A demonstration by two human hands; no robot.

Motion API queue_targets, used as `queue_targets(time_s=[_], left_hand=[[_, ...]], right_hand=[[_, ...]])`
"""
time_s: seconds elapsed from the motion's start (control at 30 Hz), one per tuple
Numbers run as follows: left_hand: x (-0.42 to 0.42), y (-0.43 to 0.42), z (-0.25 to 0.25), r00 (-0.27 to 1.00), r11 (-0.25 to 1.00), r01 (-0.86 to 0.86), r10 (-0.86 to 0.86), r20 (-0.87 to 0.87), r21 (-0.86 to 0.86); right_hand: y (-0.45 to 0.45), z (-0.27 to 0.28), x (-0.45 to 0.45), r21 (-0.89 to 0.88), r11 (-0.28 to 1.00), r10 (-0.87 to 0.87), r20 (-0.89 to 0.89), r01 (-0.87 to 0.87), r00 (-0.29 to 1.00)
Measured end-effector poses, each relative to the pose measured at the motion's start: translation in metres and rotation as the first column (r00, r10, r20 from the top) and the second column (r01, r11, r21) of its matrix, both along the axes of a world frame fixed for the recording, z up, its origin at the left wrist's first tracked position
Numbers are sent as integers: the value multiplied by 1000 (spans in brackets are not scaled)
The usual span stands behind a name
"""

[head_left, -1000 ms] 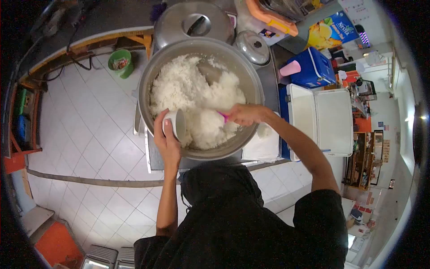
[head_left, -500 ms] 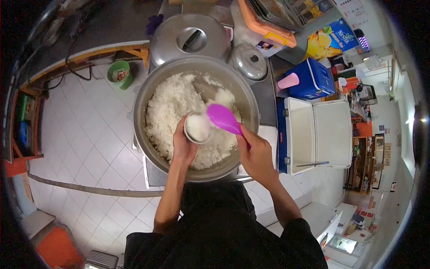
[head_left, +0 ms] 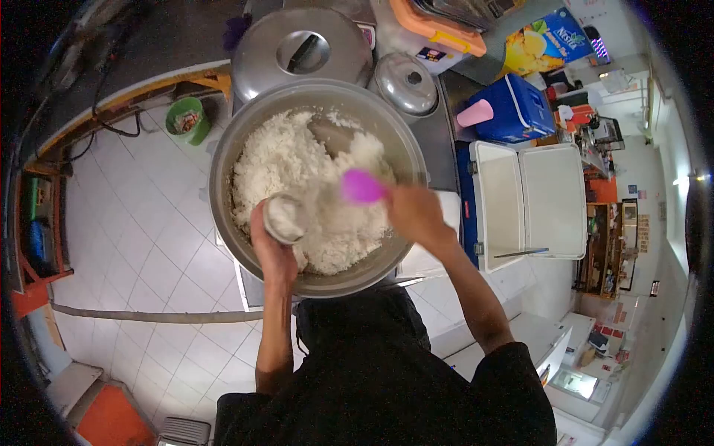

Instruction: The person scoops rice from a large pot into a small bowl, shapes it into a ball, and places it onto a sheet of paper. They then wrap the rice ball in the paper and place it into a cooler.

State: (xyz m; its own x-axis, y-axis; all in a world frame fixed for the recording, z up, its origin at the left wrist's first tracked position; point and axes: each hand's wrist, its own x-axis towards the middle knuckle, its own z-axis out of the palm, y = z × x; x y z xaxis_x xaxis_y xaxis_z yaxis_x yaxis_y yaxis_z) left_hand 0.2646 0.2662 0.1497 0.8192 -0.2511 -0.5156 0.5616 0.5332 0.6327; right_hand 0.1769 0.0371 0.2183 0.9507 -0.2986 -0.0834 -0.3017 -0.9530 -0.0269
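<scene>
A large metal pot [head_left: 413, 152] holds a heap of white rice [head_left: 271, 160]. Over the pot's near left part, my left hand [head_left: 274, 249] is wrapped round a small cup [head_left: 285, 218] with rice in it, its mouth facing up. My right hand [head_left: 420, 215], blurred by motion, is closed on the handle of a purple rice paddle [head_left: 362, 186] above the rice. The paddle's head is apart from the cup.
Behind the pot lie a big metal lid [head_left: 327, 63] and a smaller lidded pot [head_left: 405, 85]. To the right are a blue cooler [head_left: 513, 111], a pink cup [head_left: 476, 113] and an open white cooler [head_left: 497, 208]. A green bin [head_left: 187, 121] stands on the floor at left.
The cup, tipped sideways at first, came upright with rice in it, then moved left. The paddle rose from the rice to the cup, and the two are now farther apart.
</scene>
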Motion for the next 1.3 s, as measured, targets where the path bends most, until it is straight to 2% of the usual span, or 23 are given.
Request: queue_targets(time_s=[0.1, 0.17, 0.2, 0.27, 0.4, 0.47, 0.57, 0.6, 0.67, 0.73, 0.8, 0.87, 0.9, 0.93, 0.97, 1.0, 1.07, 1.1, 1.13, 1.17, 1.2, 1.23, 1.3], left_hand=[[-2, 15, 18, 989, 989, -149, 149, 4, 1], [-7, 21, 26, 986, 986, -166, 166, -9, 1], [-10, 27, 25, 983, 985, -172, 171, 62, 14], [-18, 42, 21, 968, 977, -206, 196, 159, 50], [-28, 52, 15, 961, 968, -225, 203, 188, 107], [-29, 41, 16, 957, 966, -233, 208, 204, 112], [-25, 36, 10, 960, 975, -197, 171, 221, 102], [-24, 33, 10, 961, 981, -179, 160, 225, 69], [-27, 34, 11, 960, 982, -169, 145, 238, 82], [-26, 35, 15, 967, 987, -151, 135, 216, 59], [-28, 31, 23, 972, 990, -134, 122, 201, 48], [-25, 30, 19, 974, 993, -114, 104, 203, 36], [-26, 33, 18, 978, 996, -85, 75, 193, 40], [-25, 33, 18, 977, 995, -92, 81, 197, 46], [-24, 32, 19, 983, 996, -64, 52, 177, 62], [-22, 31, 19, 987, 996, -37, 25, 158, 76], [-17, 28, 11, 993, 999, 19, -24, 114, 48], [-13, 24, 7, 994, 996, 85, -86, 72, 11], [-10, 17, 7, 990, 991, 136, -136, 47, 10], [-8, 8, 10, 990, 991, 133, -133, 56, 7], [-6, -3, 14, 984, 982, 179, -179, 5, -59], [-3, -13, 17, 972, 966, 224, -231, -43, -127], [6, -38, -7, 956, 950, 270, -284, -75, -157]], right_hand=[[-53, -51, 23, -103, 986, -140, -85, 131, 987], [-66, -91, 35, -191, 957, -213, 41, 217, 976], [-64, -97, 36, -190, 958, -210, 38, 214, 977], [-54, -109, 36, -62, 978, -206, -117, 200, 972], [-21, -100, 22, 59, 976, -206, -65, 210, 976], [10, -49, 33, 366, 916, -96, -194, 163, 976], [43, -109, 13, 352, 927, -71, -170, 128, 983], [45, -89, 22, 354, 929, -54, -164, 109, 985], [55, -52, 17, 472, 869, 9, -316, 150, 949], [32, -126, -6, 532, 842, 46, -229, 85, 972], [22, -125, -17, 572, 820, 84, -145, 15, 986], [13, -108, -26, 801, 583, 63, -214, 138, 975], [8, -93, -30, 806, 577, 68, -211, 134, 975], [1, -77, -35, 872, 310, 40, -409, 378, 912], [0, -61, -34, 808, 20, 79, -589, 589, 805], [6, -40, -30, 810, 24, 90, -585, 586, 806], [22, 6, -28, 862, 8, -66, -505, 507, 860], [32, 21, -27, 868, 16, -60, -495, 497, 867], [47, 32, -26, 895, 380, -164, -185, 235, 969], [63, 36, -26, 711, 703, -141, 158, -14, 977], [77, 24, -26, 334, 942, -50, 212, -24, 976], [104, 7, -25, 328, 944, -51, 222, -25, 974], [146, -19, -22, -185, 981, -46, 47, 54, 998]])
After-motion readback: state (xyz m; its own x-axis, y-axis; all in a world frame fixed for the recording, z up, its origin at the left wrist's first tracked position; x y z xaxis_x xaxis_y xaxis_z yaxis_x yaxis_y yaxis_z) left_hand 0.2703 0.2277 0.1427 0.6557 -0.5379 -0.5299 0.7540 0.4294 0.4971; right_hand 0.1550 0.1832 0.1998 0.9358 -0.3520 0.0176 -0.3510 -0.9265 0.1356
